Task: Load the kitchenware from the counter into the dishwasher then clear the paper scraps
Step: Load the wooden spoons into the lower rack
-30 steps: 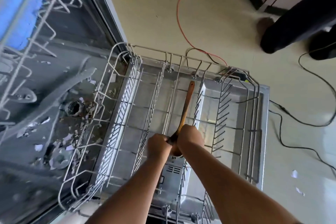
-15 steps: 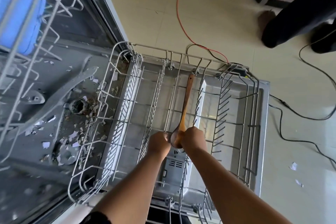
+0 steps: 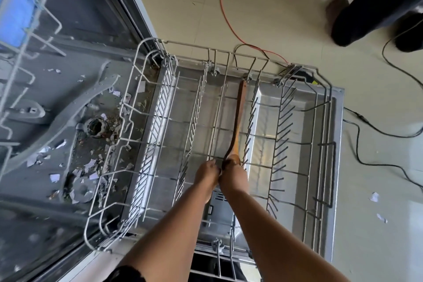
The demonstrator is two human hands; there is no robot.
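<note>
A wooden spoon lies lengthwise in the pulled-out lower dishwasher rack, its handle pointing away from me between two rows of tines. My right hand grips the spoon's bowl end. My left hand sits right beside it, fingers curled, touching the right hand by the bowl; what it holds is hidden. Torn paper scraps litter the dishwasher tub floor.
The open dishwasher door lies under the rack. An upper rack with a blue item is at top left. Orange and black cables and two paper scraps lie on the floor. Another person's legs stand at top right.
Both hands and the spoon have moved further away from me along the rack; the handle tip now reaches the rack's far rim. The view shifted slightly.
</note>
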